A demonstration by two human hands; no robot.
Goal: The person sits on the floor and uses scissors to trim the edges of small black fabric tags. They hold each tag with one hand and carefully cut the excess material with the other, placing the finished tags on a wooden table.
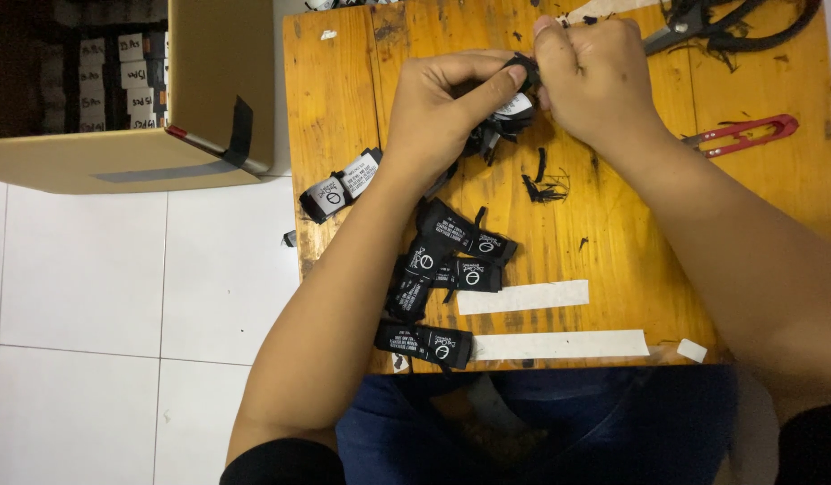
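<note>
Left hand [442, 108] and right hand [591, 76] pinching a crumpled bundle of black woven labels [505, 121], flat glossy labels [447, 260] scattered on grainy wooden surface [344, 117], red metal snips [748, 133]

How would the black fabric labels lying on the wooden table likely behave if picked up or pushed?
The black labels are probably floppy: the bunch pinched between the left hand and right hand droops and crumples. They look thin and flat, so likely very light and unable to roll. On the wooden table they overlap loosely, so a push would probably scatter them.
</note>
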